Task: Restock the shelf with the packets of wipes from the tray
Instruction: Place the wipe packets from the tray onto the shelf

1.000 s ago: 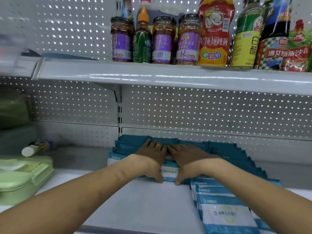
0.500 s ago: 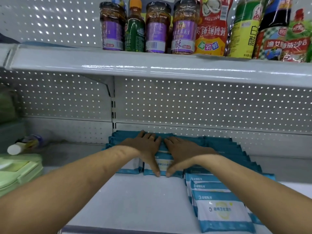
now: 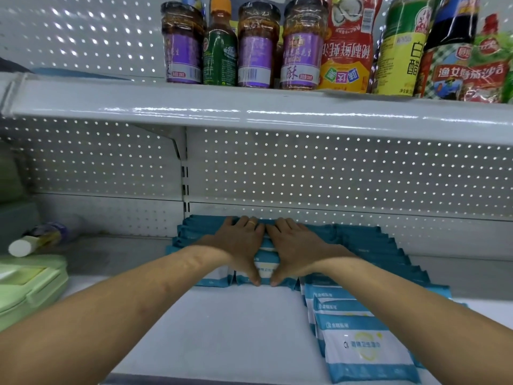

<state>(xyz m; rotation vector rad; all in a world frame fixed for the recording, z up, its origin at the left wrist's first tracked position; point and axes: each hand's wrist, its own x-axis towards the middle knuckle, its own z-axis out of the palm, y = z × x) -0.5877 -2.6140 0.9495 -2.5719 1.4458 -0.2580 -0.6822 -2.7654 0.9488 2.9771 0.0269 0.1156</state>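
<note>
Shop: stocked pegboard shelving (image 3: 249, 112)

L hand (image 3: 241, 245): gold ring (image 3: 252, 222) on one of fingers (image 3: 253, 229); forearms (image 3: 138, 295) bare.

packets of wipes (image 3: 369, 348): flat teal-and-white pouches, stood on edge, packed front to back in three adjoining rows.
left row (image 3: 194, 234): short, kept at the back.
middle row (image 3: 265, 269): pressed under left hand (image 3: 241, 245) and right hand (image 3: 297, 245), thumbs set on the front packet.
right row (image 3: 383, 245): longest, run to the front edge, packets leaned back.
shelf (image 3: 222, 329): white deck, perforated back panel.
</note>
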